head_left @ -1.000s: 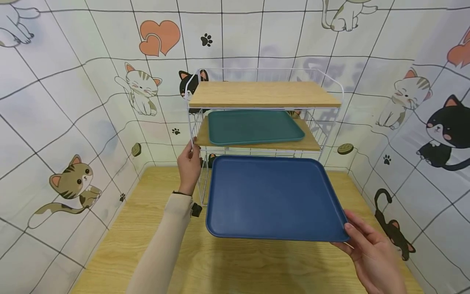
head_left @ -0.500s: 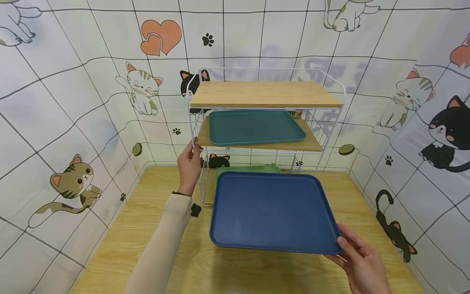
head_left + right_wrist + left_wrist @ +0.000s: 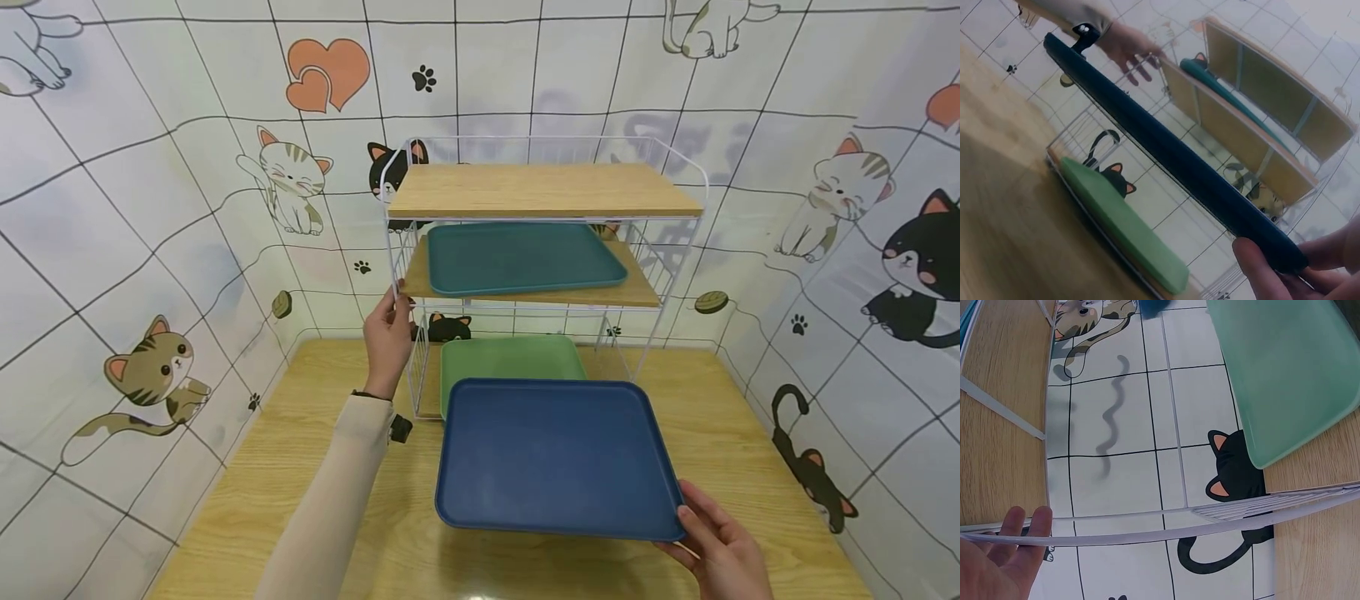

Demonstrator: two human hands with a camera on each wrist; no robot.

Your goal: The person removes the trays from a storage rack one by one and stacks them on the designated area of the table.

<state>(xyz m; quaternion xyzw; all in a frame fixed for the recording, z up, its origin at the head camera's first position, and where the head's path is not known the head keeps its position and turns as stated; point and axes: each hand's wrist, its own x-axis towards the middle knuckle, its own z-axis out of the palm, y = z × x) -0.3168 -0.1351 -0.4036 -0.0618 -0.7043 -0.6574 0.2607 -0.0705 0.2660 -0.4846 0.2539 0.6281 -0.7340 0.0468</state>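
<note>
Blue tray [image 3: 558,458] extends leftward from the right hand [image 3: 726,550] pinching its near right corner, long side roughly parallel to the rack [image 3: 543,190] the left hand [image 3: 387,342] holds.

Green tray [image 3: 513,357]: near part hidden behind blue tray [image 3: 558,458]. Right hand [image 3: 716,550], at blue tray's near right corner: fingers partly hidden beneath, wrist cut off by head view's lower edge.
</note>
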